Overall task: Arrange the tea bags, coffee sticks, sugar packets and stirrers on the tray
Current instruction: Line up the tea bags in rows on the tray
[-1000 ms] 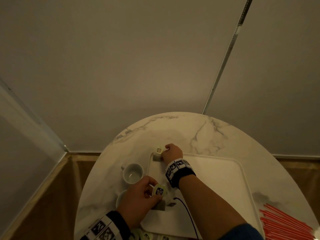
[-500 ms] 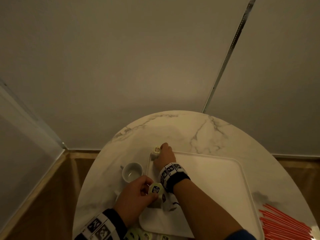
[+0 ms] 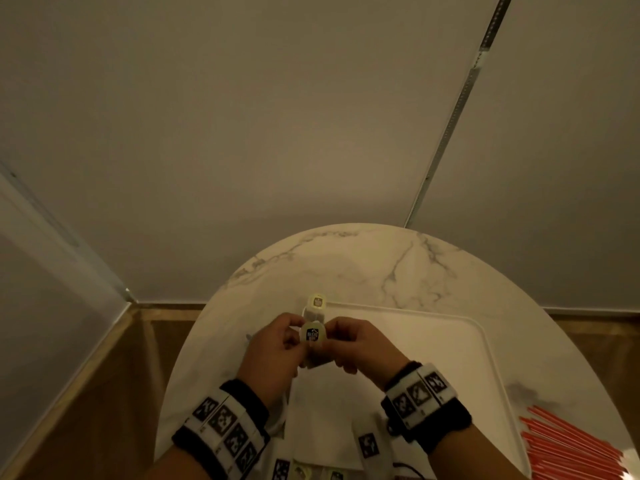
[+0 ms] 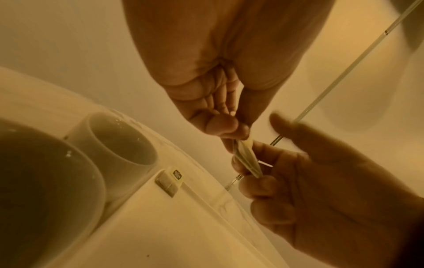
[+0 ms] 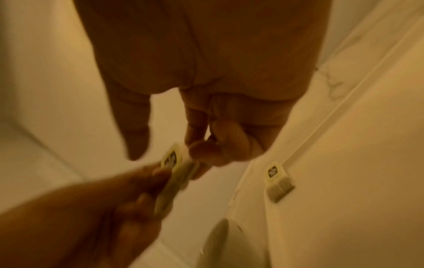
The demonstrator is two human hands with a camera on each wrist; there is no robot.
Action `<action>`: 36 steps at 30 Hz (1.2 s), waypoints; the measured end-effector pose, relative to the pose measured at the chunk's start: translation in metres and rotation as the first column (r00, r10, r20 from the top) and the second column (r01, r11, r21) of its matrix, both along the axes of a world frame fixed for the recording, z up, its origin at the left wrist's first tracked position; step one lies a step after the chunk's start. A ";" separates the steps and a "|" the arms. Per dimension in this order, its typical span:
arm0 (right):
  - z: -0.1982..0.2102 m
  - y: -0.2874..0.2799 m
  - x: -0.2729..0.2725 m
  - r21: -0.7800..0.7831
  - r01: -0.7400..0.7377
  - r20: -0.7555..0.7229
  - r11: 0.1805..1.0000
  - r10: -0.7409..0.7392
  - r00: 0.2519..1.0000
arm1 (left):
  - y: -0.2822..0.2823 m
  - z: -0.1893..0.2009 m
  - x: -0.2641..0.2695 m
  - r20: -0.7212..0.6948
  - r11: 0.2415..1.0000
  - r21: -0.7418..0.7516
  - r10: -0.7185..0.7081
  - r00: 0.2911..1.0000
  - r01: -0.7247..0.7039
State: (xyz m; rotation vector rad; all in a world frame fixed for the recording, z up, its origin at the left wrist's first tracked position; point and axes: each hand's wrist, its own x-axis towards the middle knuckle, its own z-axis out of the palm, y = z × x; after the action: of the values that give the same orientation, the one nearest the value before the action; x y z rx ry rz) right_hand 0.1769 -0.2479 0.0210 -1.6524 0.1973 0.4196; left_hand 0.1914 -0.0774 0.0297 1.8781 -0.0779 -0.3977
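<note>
Pinching one tea bag (image 3: 312,336) between them, the left hand (image 3: 273,355) and right hand (image 3: 363,348) are hovering over the tray (image 3: 433,358); beyond, another bag (image 3: 316,305) is lying at its far corner

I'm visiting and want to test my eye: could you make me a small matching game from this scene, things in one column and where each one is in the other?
Things:
1. tea bag with the dark tag
2. tea bag with the pale tag
3. red stirrers
4. white cup

Places:
A. on the table, right of the tray
B. lying at the tray's far left corner
C. pinched between the left hand and right hand
D. on the table, left of the tray

Pairs: 1-C, 2-B, 3-A, 4-D
</note>
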 end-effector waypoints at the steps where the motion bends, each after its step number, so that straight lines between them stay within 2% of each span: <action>1: -0.002 0.000 -0.005 -0.037 0.015 0.011 0.999 -0.014 1.000 | -0.001 -0.001 0.001 0.008 1.000 0.010 -0.010 1.000 0.010; 5: -0.014 -0.008 -0.002 -0.054 0.175 0.025 0.983 -0.173 0.985 | -0.006 -0.003 0.002 0.019 1.000 0.008 0.007 1.000 -0.007; 8: -0.031 -0.021 0.022 -0.081 0.359 0.016 0.930 -0.358 0.933 | -0.007 -0.006 0.000 0.024 0.998 -0.007 0.060 0.998 -0.060; 10: -0.044 -0.027 0.040 -0.160 0.446 0.008 0.881 -0.450 0.893 | -0.006 -0.007 -0.005 0.006 0.999 -0.018 0.049 0.999 -0.049; 12: -0.059 -0.032 0.056 -0.273 0.464 0.003 0.843 -0.482 0.876 | -0.004 -0.008 -0.012 -0.020 0.999 -0.044 -0.019 1.000 0.018; 16: -0.079 -0.034 0.079 -0.460 0.368 0.014 0.808 -0.408 0.913 | 0.000 -0.009 -0.023 -0.029 0.989 -0.054 -0.142 0.989 0.140; 19: -0.083 -0.033 0.085 -0.537 0.286 0.011 0.794 -0.332 0.943 | 0.003 -0.010 -0.027 -0.037 0.980 -0.034 -0.197 0.980 0.195; 28: -0.088 -0.030 0.088 -0.625 0.220 0.064 0.749 -0.231 0.971 | 0.007 -0.021 -0.029 -0.054 0.961 0.026 -0.275 0.960 0.276; 36: -0.089 -0.025 0.087 -0.629 0.251 0.095 0.736 -0.247 0.964 | 0.010 -0.026 -0.031 -0.061 0.957 0.038 -0.284 0.957 0.286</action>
State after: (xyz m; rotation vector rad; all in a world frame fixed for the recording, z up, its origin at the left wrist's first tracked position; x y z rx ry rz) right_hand 0.2641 -0.2728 -0.0682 -2.2603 0.6091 0.1370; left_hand 0.1604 -0.0669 0.0041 1.9053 -0.3076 -0.6535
